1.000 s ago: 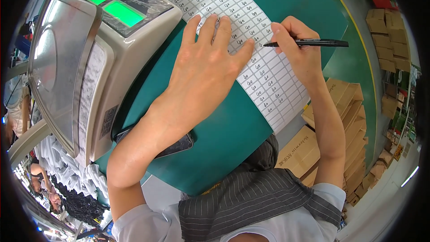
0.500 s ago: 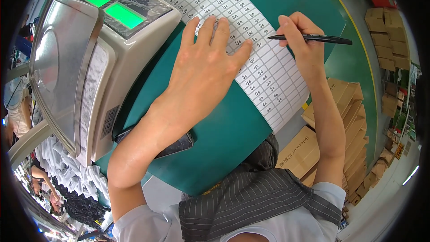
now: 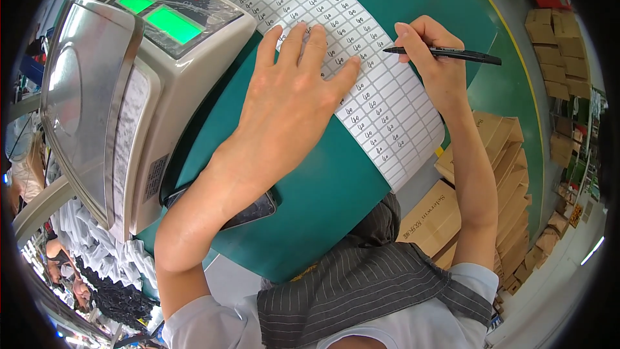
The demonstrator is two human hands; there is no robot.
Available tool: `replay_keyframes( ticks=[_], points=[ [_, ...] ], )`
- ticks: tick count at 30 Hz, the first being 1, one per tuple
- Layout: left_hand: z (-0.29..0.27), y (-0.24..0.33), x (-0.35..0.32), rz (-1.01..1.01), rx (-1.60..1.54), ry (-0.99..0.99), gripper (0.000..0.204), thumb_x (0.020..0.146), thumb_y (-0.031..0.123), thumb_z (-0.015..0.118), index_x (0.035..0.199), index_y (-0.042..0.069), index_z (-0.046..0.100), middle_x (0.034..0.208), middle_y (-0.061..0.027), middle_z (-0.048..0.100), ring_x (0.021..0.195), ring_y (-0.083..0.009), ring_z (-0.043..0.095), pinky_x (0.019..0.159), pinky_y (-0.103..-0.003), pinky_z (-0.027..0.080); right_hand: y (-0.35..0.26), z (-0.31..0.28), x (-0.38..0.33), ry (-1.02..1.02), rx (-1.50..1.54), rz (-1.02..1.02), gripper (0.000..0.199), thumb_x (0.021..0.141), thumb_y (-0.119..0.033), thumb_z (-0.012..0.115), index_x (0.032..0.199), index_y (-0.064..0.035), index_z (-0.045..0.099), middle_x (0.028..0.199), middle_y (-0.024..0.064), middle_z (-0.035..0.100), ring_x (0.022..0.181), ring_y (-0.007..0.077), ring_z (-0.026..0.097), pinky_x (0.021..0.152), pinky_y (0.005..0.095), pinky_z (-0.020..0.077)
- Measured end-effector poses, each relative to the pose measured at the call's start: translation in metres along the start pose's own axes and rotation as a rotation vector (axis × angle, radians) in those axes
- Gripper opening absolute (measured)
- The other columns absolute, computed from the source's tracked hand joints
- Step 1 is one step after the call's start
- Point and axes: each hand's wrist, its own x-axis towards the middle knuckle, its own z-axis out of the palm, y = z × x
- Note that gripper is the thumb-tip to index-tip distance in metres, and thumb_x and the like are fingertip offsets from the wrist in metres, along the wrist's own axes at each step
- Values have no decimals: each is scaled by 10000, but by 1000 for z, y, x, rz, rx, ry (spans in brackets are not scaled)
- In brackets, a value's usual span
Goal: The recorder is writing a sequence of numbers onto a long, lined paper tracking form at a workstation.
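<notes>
Pinching black pen [image 3: 478, 57] snugly in right hand [image 3: 436, 68], pointing it left over label sheet [image 3: 394, 113]; resting left hand [image 3: 290, 87] partly on that, loosely spread, holding nothing.

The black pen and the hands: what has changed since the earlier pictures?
The right hand, gripping the black pen, moved slightly up the picture, away from the person. Nothing was taken or let go. The left hand stayed spread on the label sheet; the green scale displays stayed lit.
</notes>
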Motion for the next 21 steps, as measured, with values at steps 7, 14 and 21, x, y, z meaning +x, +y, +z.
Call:
replay_keyframes(
  ticks=[7, 14, 21],
  points=[
    [-1, 0, 0, -7, 1, 2, 531, 762, -26, 575, 1234, 211, 623, 1301, -227, 506, 1249, -354, 459, 1078, -499, 301, 2, -2, 0, 25, -9, 7, 262, 888, -196, 644, 700, -24, 581, 610, 1, 587, 555, 40, 508, 501, 208, 370],
    [-2, 0, 0, -12, 5, -3, 518, 769, -22, 572, 1229, 210, 627, 1301, -228, 507, 1251, -359, 457, 1077, -502, 301, -1, 1, 0, 21, -24, 21, 275, 900, -198, 630, 692, -27, 576, 602, -7, 574, 550, 36, 503, 493, 205, 360],
    [-1, 0, 0, -8, 1, 4, 513, 772, -18, 572, 1229, 210, 626, 1295, -229, 512, 1253, -361, 455, 1079, -502, 300, 3, 0, 0, 48, -26, -16, 276, 906, -190, 622, 691, -26, 571, 594, -13, 556, 545, 29, 479, 488, 205, 340]
  ],
)
